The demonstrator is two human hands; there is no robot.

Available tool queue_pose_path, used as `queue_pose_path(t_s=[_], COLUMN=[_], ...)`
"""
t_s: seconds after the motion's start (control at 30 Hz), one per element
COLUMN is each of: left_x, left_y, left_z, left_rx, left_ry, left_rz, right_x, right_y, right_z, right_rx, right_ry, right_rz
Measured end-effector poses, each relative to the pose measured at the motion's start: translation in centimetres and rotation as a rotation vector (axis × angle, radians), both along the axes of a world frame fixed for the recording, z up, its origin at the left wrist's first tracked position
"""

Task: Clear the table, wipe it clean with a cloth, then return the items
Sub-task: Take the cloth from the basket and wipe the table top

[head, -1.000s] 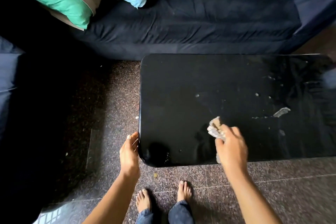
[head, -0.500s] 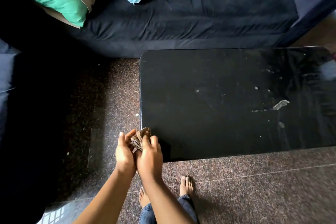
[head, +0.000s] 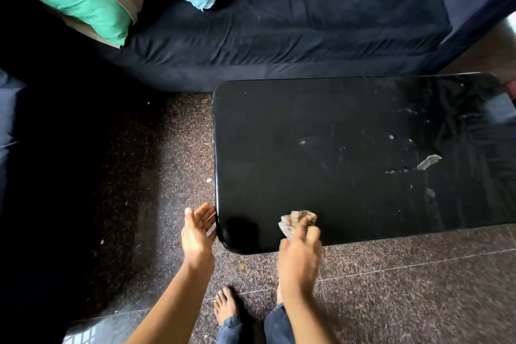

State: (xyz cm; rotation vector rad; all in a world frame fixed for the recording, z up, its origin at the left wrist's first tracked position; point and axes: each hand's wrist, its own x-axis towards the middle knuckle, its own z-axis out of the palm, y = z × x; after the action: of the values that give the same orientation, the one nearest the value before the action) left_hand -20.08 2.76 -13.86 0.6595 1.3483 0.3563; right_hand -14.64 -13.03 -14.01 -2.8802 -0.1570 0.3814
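At the left-right table (head: 335, 120) corner, right hand (head: 300, 257) grips bunched cloth (head: 296, 219); left hand (head: 196, 232) splayed.

Clad in dark blue denim jeans (head: 276, 328) with frayed, ragged hems at the ankles. Barefoot on the left foot (head: 226, 306). Bare-armed from left hand (head: 196, 233) and right hand (head: 300, 251) to the frame edge, right one blurred.
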Motion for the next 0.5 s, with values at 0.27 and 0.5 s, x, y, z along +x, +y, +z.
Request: queue_pose_path(t_s=[0.27,0.5], left_x=[1.5,6.8], left_y=[1.6,5.5], left_z=[0.9,2.6], left_rx=[0.137,0.257], left_ry=[0.099,0.047], left_rz=[-0.100,-0.300], right_x=[-0.7,16.1], right_y=[13.2,6.4], right_z=[1.8,3.3], right_rx=[0.262,0.386], right_ry=[0.180,-0.157], right_rz=[0.309,-0.183])
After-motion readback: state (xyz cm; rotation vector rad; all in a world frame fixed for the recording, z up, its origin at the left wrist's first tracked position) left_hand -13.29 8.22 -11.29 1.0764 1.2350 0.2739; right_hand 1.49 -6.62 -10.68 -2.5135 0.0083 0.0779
